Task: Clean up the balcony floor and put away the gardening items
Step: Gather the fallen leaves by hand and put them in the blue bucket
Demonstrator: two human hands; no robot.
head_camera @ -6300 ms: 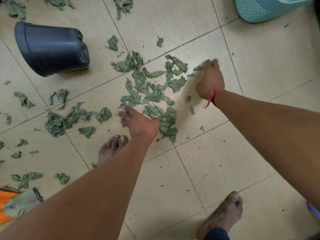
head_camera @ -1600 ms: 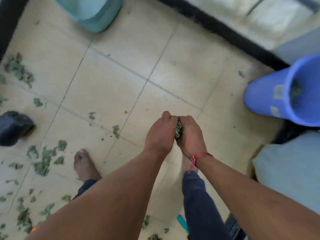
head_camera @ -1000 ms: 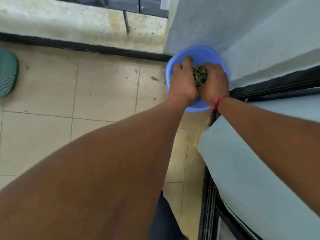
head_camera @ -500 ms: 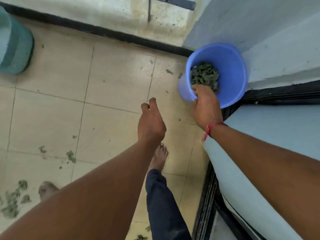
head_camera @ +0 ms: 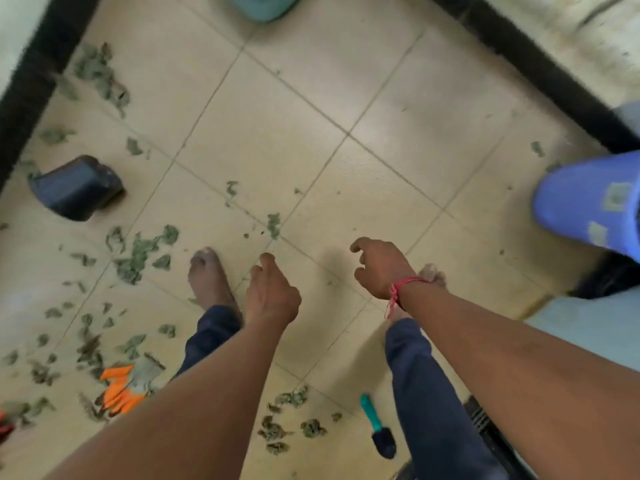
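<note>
Green leaves [head_camera: 138,256] litter the floor [head_camera: 277,133] by its left edge. The left hand [head_camera: 272,296] and right hand [head_camera: 379,268] hang empty, loosely curled. Next, probably, scoop leaves into the bucket [head_camera: 585,202].

Leaf scraps [head_camera: 138,252], tipped black pot [head_camera: 76,188], trowel [head_camera: 379,433] on floor [head_camera: 277,140]

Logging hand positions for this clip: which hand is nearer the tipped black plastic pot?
Left. The left hand hangs to the right of the tipped black plastic pot; the right hand is farther right, nearer the blue plastic bucket.

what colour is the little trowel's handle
The trowel handle is teal, seen in the head view.
</note>
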